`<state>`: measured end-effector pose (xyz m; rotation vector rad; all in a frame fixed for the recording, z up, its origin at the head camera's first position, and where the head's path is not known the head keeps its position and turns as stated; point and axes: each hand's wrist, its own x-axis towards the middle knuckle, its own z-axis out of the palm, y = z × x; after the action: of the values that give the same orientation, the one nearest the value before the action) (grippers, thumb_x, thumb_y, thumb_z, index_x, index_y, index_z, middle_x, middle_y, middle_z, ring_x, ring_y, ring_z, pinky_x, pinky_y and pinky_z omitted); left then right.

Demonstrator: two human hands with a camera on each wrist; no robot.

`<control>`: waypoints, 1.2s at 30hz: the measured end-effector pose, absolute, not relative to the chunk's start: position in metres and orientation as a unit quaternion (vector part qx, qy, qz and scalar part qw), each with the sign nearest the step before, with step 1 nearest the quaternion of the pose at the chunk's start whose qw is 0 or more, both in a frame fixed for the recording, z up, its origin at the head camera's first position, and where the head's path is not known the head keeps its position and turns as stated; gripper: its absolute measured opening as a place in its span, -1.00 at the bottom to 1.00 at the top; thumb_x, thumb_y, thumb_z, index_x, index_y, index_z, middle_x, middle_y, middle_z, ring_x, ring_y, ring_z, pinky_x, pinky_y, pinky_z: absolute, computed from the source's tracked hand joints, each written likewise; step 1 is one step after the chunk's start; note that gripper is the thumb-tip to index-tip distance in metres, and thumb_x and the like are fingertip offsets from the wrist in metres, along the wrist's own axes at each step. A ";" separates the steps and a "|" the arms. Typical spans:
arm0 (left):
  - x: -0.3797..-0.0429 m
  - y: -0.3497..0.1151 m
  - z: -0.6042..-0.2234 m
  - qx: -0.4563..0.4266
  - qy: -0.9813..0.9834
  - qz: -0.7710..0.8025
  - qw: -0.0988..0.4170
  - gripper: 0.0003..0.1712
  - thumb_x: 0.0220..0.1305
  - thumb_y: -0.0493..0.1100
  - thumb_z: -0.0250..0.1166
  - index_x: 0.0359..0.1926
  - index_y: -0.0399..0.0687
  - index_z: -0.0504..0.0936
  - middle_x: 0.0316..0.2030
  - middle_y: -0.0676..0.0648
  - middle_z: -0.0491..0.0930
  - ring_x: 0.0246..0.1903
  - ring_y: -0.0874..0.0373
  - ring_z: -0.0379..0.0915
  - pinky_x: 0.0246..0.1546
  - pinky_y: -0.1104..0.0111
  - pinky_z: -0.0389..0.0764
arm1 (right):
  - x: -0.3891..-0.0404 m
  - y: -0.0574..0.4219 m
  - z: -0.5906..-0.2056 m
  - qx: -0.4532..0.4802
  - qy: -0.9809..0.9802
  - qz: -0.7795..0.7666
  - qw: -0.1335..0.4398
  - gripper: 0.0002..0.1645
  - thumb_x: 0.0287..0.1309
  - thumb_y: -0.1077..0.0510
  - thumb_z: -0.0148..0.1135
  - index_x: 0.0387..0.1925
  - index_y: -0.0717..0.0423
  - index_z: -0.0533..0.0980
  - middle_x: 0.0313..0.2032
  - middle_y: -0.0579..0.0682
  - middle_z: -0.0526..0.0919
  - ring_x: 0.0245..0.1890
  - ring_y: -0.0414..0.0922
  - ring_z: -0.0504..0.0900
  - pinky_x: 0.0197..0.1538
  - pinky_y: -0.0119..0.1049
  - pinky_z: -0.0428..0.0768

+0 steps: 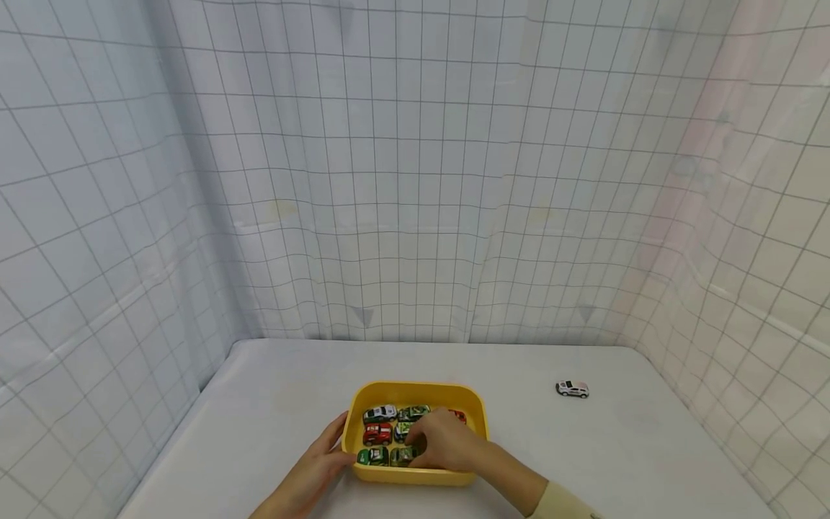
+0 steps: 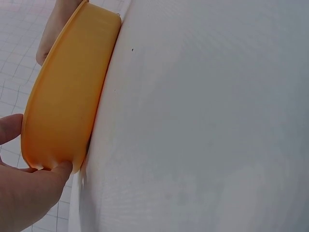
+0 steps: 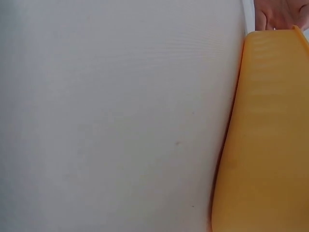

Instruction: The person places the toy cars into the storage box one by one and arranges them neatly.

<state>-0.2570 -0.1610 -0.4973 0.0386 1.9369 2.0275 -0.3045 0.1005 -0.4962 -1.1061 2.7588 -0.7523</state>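
A yellow plastic tray [image 1: 415, 476] with several toy cars in it stands on the white table. My left hand [image 1: 318, 461] holds the tray's left end, its thumb at the near corner and fingers along the side; the left wrist view shows the thumb [image 2: 60, 171] against the outer wall. My right hand [image 1: 447, 441] reaches in over the near rim and pinches a camouflage-green toy car [image 1: 403, 456] in the front row. To its left is a green toy car [image 1: 372, 457]. The right wrist view shows only the tray's outer wall [image 3: 265, 135] and part of the left hand.
Also in the tray are a red toy car [image 1: 377, 434], a white-and-green one [image 1: 380, 413], and another green one [image 1: 413, 413]. A red car is partly hidden behind my right hand. A white toy car [image 1: 573, 389] stands on the table at right. Grid-patterned curtains [image 1: 415, 180] surround the table.
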 end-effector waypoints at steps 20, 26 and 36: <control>-0.256 -0.162 -0.496 0.020 0.680 0.713 0.170 -0.01 0.31 -0.42 0.16 0.64 -0.27 -0.16 0.58 -0.45 -0.37 0.51 -0.47 -0.30 0.45 -0.19 0.00 | -0.308 0.111 -0.476 -0.371 0.877 -0.300 0.061 -0.57 -0.03 0.06 0.68 -0.09 0.08 0.78 -0.18 -0.27 0.77 -0.20 -0.39 0.67 -0.15 -0.53 0.63; -0.257 -0.162 -0.496 0.015 0.681 0.712 0.172 -0.01 0.30 -0.43 0.15 0.63 -0.27 -0.16 0.58 -0.45 -0.36 0.51 -0.48 -0.31 0.45 -0.20 0.01 | -0.308 0.119 -0.468 -0.383 0.873 -0.298 0.059 -0.57 0.02 0.07 0.65 -0.06 0.13 0.77 -0.14 -0.17 0.78 -0.16 -0.31 0.70 -0.08 -0.45 0.67; -0.256 -0.161 -0.495 0.014 0.682 0.712 0.166 -0.01 0.29 -0.44 0.15 0.63 -0.29 -0.15 0.58 -0.46 -0.36 0.50 -0.48 -0.32 0.45 -0.19 0.03 | -0.311 0.134 -0.463 -0.391 0.870 -0.299 0.046 -0.57 0.04 0.08 0.63 -0.06 0.19 0.75 -0.13 -0.06 0.79 -0.17 -0.22 0.74 -0.11 -0.46 0.68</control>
<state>-0.2556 -0.1610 -0.4954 0.0388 1.9427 2.0268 -0.3107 0.1336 -0.4630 -1.1918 2.6540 -0.9116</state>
